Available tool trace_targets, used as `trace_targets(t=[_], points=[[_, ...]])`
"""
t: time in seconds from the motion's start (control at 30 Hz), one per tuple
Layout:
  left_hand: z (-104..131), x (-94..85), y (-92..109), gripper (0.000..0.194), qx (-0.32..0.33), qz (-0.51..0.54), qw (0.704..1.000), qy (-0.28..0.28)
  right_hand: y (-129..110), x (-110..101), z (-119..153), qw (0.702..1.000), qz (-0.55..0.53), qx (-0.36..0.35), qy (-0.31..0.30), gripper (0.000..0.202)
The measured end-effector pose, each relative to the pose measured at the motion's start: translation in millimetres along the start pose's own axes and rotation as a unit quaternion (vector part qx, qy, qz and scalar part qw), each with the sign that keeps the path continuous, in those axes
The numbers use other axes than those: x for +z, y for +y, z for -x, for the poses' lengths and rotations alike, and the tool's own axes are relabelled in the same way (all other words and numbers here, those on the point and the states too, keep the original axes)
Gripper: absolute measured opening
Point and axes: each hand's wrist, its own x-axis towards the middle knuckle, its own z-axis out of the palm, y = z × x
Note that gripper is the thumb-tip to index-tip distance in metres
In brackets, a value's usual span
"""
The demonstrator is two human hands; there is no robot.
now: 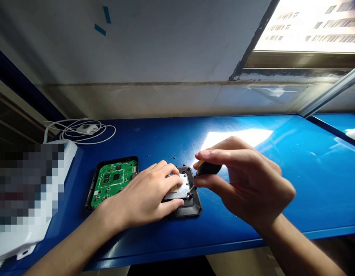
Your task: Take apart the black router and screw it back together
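My right hand (246, 180) pinches the black and yellow handle of a screwdriver (208, 167) between thumb and fingers. Its short shaft slants down to the near right corner of a silver metal plate (183, 190), which sits inside a black plastic cover (191, 211). Across the left part of this cover lies my left hand (145, 189), fingers apart, fingertips on the plate and thumb near the front edge. A small tan pad (174, 189) shows under its fingers. Left of that hand, a green circuit board (114, 178) rests in a black case half (89, 199).
Two small screws, one left (149, 155) and one right (174, 157), lie on the blue table (154, 134) beyond my hands. A white cable with a plug (88, 128) is coiled at the back left. A white device (50, 222), partly pixelated, stands at left.
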Motion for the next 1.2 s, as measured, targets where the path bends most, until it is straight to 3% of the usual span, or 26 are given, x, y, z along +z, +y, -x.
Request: trace_targets(t=[0.17,0.3,0.37,0.6,0.73,0.87,1.03,1.2], points=[[-0.6,-1.9,0.6,0.011,-0.004,0.006,1.0,-0.009,11.3,4.2,3.6,1.0,-0.005,0.006,-0.004,0.052],[-0.3,-3.2,1.5,0.015,-0.007,0.02,1.0,-0.009,29.7,3.1,7.2,0.989,0.049,0.017,0.135,0.05],[-0.2,-4.1,0.1,0.016,-0.001,0.032,1.0,0.0,38.0,3.5,8.3,0.983,0.072,0.019,0.17,0.048],[1.8,-16.5,-19.3,0.033,0.013,0.034,0.994,0.108,46.4,9.7,11.2,0.985,0.101,0.038,0.134,0.047],[7.4,-25.6,-25.5,0.034,-0.014,-0.005,0.995,0.101,48.6,9.5,12.4,0.984,0.117,0.044,0.126,0.044],[16.7,-22.2,-29.4,0.036,-0.021,-0.021,0.995,0.095,45.3,9.4,10.6,0.984,0.064,0.057,0.159,0.042],[24.8,-9.8,-36.7,0.035,0.011,-0.004,0.986,0.165,35.8,14.7,5.6,0.967,-0.09,0.166,0.172,0.026],[25.5,-9.1,-39.3,0.035,0.032,0.005,0.983,0.18,36.9,23.4,8.4,0.941,-0.144,0.268,0.144,0.024]])
